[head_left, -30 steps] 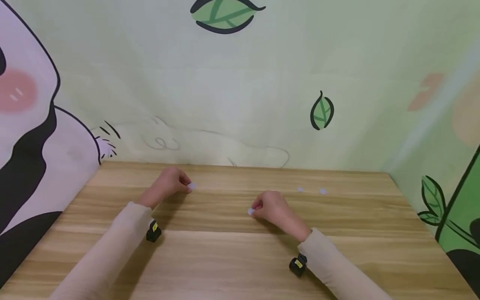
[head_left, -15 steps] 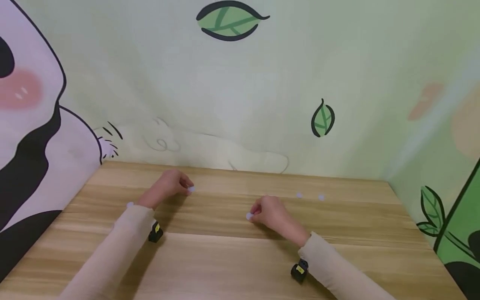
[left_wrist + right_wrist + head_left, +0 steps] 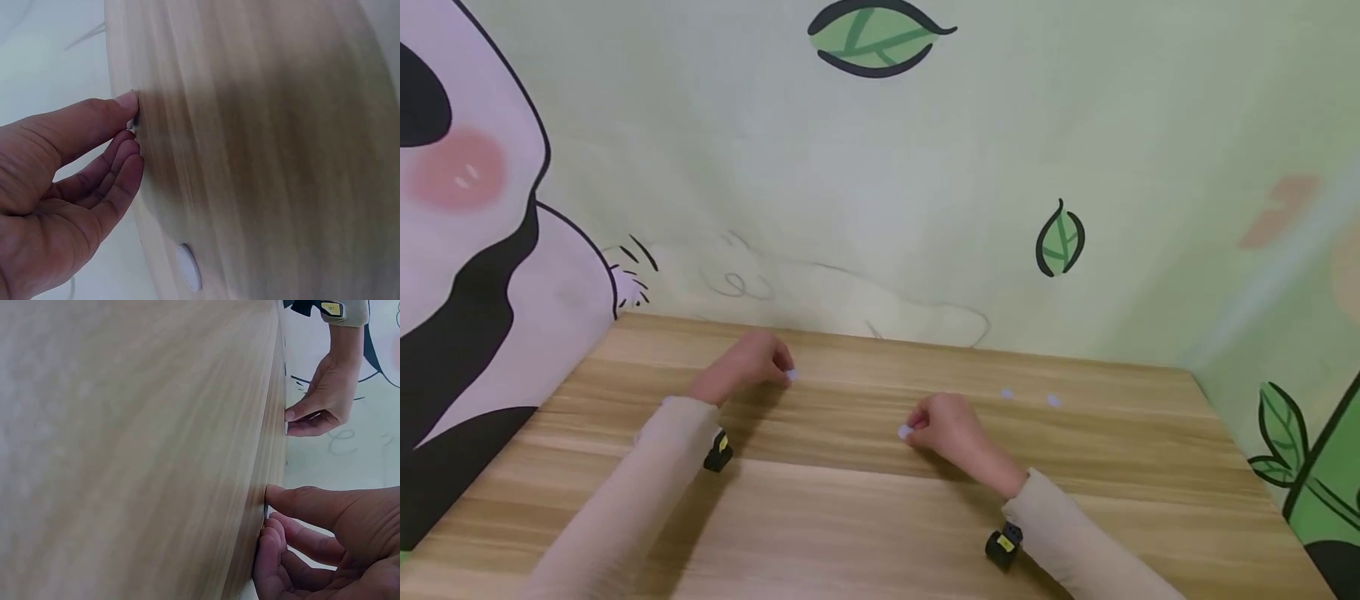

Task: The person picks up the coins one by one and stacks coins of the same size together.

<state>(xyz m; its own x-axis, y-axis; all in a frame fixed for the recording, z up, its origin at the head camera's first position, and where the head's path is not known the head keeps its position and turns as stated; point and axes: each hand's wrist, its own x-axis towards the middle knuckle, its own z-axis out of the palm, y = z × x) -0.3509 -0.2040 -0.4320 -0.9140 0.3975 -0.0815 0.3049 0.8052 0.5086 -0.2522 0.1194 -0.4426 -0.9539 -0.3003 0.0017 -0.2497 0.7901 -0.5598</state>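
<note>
"Pale green wall [image 3: 1037,125] at the back?"
"Yes, painted with a large leaf [image 3: 874,40], a smaller leaf [image 3: 1061,242] and, leftward, a black-and-white figure [image 3: 572,258]. Faint lines [image 3: 850,272] wander just above the table."
"And the tabletop [image 3: 850,525]?"
"Light wood, streaky grain, shadow beside the left sleeve [image 3: 640,492]."
"The hands?"
"Left hand [image 3: 748,362] pinches a small white disc [image 3: 791,376] towards the back edge. Right hand [image 3: 953,425] pinches a second disc [image 3: 905,432], nearer the front."
"Others?"
"A third disc [image 3: 1007,393] and fourth disc [image 3: 1054,401] lie right of the right hand, farther back; a fifth disc [image 3: 189,267] lies left of the left hand."
</note>
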